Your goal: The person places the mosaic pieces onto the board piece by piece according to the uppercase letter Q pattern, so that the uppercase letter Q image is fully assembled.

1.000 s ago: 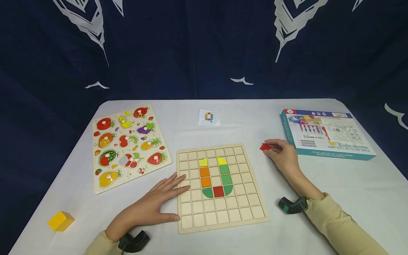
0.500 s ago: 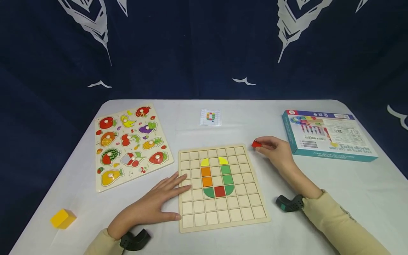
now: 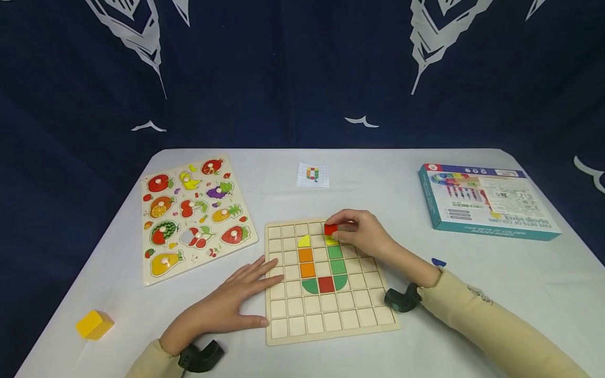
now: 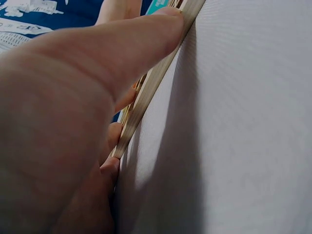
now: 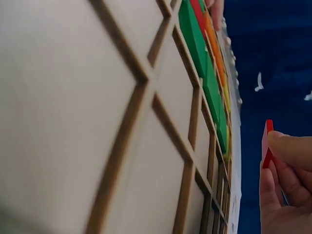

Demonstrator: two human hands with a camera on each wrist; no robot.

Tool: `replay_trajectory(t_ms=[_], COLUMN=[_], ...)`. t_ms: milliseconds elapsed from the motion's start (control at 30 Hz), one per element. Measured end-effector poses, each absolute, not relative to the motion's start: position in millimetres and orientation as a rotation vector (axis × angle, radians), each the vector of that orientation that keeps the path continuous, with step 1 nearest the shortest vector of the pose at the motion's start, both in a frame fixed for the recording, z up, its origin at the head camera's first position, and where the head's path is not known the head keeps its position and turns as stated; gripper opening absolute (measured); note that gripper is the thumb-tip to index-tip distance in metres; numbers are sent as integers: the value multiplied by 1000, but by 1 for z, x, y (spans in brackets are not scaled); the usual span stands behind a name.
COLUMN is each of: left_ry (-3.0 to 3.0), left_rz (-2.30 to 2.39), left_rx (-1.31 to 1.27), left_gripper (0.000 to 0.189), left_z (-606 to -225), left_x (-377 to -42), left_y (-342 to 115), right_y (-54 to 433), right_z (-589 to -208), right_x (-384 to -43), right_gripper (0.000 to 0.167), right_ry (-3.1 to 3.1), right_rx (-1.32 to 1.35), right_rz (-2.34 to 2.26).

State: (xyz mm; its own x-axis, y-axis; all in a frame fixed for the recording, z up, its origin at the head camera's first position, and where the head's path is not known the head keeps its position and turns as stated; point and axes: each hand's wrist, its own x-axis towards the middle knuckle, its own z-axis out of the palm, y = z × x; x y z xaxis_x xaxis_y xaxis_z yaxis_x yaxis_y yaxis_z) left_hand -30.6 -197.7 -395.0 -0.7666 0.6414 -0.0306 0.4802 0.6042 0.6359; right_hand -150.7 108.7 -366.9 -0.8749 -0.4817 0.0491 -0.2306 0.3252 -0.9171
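Note:
A thin red square tile (image 3: 330,229) is pinched between the thumb and fingers of my right hand (image 3: 360,231), over the top of the wooden grid board (image 3: 331,320). In the right wrist view the red tile (image 5: 267,144) stands on edge, apart from the board. My left hand (image 3: 231,302) lies with spread, straight fingers on the board's left edge, its thumb (image 4: 146,36) touching the rim. Set in the grid are yellow quarter-rounds (image 3: 304,241), orange squares (image 3: 306,262), green squares (image 3: 336,259), green curved pieces (image 3: 309,286) and a dark red square (image 3: 326,284).
A fruit peg puzzle (image 3: 194,220) lies to the left, with a yellow block (image 3: 94,325) nearer me. A small printed pattern card (image 3: 312,175) sits behind the board. At the right are a boxed toy (image 3: 489,202) and a blue piece (image 3: 438,262) beside my right forearm.
My right hand has carried the red tile leftward from the table beside the board to above its top rows. The blue piece now shows by the forearm. My left hand stays put.

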Motion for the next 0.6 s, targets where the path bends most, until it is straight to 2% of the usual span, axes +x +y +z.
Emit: replay_trajectory(t_ms=[267,600], left_ry=[2564,2562], left_rz=[913,920], left_rx=[905,893], left_gripper=[77,77], left_z=[-395,-394], left_x=[-31,-31], left_y=[-198,-197], right_y=[91,84], right_z=[-373,-377], right_x=[-154,-155], right_gripper=[21,23], right_ry=[2382,2436], right_rx=[-847,-941], right_rz=[-1429,-1312])
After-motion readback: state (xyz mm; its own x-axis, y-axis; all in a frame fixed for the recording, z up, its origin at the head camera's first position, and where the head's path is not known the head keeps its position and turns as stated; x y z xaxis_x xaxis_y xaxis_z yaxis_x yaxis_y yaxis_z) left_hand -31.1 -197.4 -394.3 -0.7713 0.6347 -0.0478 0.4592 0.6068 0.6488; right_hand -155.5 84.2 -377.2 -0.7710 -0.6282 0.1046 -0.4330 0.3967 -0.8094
